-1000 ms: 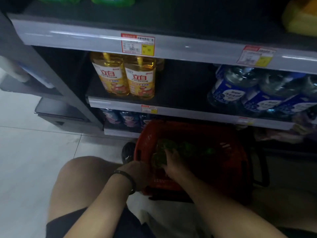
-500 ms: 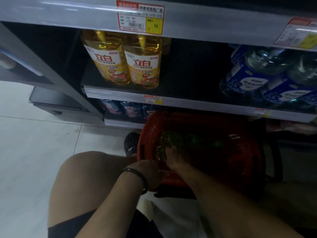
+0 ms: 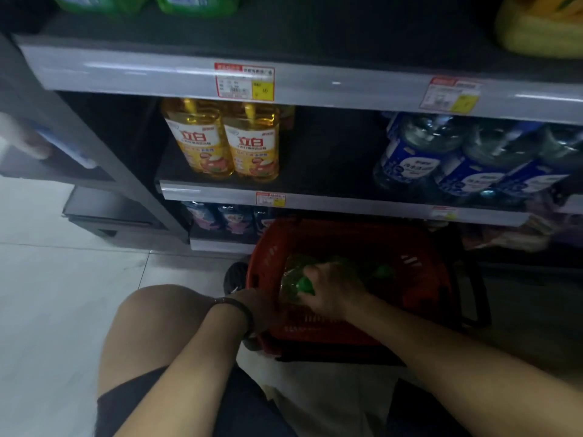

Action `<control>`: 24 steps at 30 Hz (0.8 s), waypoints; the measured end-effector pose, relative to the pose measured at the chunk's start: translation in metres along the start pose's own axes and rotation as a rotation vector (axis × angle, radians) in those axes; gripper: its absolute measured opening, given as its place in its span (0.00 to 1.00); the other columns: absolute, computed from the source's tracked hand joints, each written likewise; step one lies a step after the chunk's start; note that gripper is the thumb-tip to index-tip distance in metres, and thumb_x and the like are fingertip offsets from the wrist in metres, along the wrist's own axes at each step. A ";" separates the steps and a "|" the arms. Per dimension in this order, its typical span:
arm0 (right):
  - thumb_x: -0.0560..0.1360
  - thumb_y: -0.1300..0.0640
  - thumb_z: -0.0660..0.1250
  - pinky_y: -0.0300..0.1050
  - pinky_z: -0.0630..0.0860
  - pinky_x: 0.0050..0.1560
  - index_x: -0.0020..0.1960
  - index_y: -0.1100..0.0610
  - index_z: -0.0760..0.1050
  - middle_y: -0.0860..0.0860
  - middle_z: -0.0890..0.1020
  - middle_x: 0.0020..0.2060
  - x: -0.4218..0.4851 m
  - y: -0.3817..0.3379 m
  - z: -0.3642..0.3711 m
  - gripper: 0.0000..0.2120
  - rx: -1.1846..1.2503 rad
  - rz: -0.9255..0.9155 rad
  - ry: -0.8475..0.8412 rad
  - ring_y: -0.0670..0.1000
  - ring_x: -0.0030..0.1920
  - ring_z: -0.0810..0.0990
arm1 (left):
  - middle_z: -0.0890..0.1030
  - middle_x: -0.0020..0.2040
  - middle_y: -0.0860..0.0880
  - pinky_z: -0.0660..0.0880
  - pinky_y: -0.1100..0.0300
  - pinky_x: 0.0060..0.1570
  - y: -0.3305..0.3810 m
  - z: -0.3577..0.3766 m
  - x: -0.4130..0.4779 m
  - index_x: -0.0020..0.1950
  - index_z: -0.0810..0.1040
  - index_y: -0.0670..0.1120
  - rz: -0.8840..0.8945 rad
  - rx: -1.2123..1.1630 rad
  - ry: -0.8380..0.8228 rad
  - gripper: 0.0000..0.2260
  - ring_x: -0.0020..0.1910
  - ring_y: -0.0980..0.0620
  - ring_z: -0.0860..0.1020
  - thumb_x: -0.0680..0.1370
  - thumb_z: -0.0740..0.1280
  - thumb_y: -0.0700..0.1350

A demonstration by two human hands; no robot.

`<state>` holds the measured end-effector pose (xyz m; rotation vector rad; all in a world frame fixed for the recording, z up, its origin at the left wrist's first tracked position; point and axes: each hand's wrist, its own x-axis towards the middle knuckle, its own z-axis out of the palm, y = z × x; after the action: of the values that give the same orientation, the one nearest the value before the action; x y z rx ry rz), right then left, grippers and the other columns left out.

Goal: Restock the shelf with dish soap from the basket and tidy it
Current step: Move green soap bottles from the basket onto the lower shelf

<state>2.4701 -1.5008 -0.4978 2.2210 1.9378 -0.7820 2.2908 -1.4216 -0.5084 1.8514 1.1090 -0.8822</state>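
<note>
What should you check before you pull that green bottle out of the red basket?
1. Grip: right hand curls round the green-capped bottle near its neck: ok.
2. Cap on the bottle: ok.
3. Basket steady: left hand is at the near rim of the red basket; its hold: cannot tell.
4. Room on the middle shelf right of the yellow bottles: ok.
5. Right spot for it: cannot tell; green bottles stand on the top shelf.

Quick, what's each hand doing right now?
Left hand: on the red basket rim; grip cannot be told.
Right hand: closed on a green dish soap bottle in the basket.
</note>
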 end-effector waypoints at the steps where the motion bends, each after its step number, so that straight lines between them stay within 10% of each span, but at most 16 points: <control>1: 0.79 0.40 0.69 0.51 0.80 0.56 0.59 0.55 0.78 0.55 0.84 0.56 -0.009 -0.002 -0.014 0.20 0.002 -0.016 0.036 0.57 0.55 0.83 | 0.79 0.70 0.41 0.77 0.44 0.68 -0.001 0.002 -0.003 0.76 0.72 0.42 0.008 -0.041 0.040 0.28 0.68 0.39 0.80 0.79 0.72 0.52; 5: 0.79 0.40 0.70 0.52 0.81 0.55 0.57 0.53 0.78 0.51 0.83 0.52 -0.047 -0.016 -0.068 0.17 0.003 -0.078 0.119 0.54 0.51 0.82 | 0.67 0.79 0.47 0.76 0.43 0.68 -0.005 0.015 0.000 0.82 0.58 0.56 0.085 -0.023 0.210 0.50 0.72 0.40 0.74 0.64 0.73 0.69; 9: 0.76 0.40 0.72 0.51 0.79 0.51 0.50 0.53 0.79 0.51 0.83 0.48 -0.082 -0.029 -0.118 0.16 -0.005 -0.141 0.204 0.53 0.47 0.80 | 0.76 0.68 0.54 0.78 0.74 0.47 0.033 0.003 -0.056 0.71 0.69 0.53 0.312 -0.559 0.309 0.14 0.60 0.63 0.80 0.86 0.64 0.44; 11: 0.75 0.40 0.72 0.49 0.76 0.48 0.48 0.52 0.80 0.50 0.83 0.46 -0.098 -0.033 -0.141 0.15 0.023 -0.143 0.231 0.52 0.47 0.80 | 0.79 0.63 0.56 0.77 0.76 0.42 0.043 0.005 -0.076 0.69 0.71 0.55 0.432 -0.678 0.386 0.16 0.51 0.72 0.82 0.86 0.63 0.37; 15: 0.73 0.39 0.75 0.50 0.77 0.47 0.42 0.48 0.77 0.46 0.81 0.40 -0.124 -0.038 -0.179 0.14 0.085 -0.144 0.285 0.50 0.44 0.80 | 0.86 0.59 0.53 0.82 0.64 0.56 0.047 0.006 -0.098 0.70 0.75 0.52 0.612 -0.793 0.512 0.29 0.59 0.62 0.83 0.73 0.79 0.33; 24: 0.68 0.39 0.82 0.47 0.78 0.40 0.42 0.50 0.83 0.46 0.84 0.36 -0.156 -0.042 -0.251 0.16 0.401 -0.174 0.478 0.45 0.39 0.83 | 0.89 0.54 0.46 0.84 0.53 0.53 0.080 -0.015 -0.164 0.61 0.83 0.42 0.731 -1.009 0.658 0.20 0.55 0.46 0.87 0.70 0.81 0.37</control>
<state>2.4999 -1.5350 -0.2023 2.7010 2.3926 -0.7699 2.3043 -1.4923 -0.3403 1.4364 0.8461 0.6679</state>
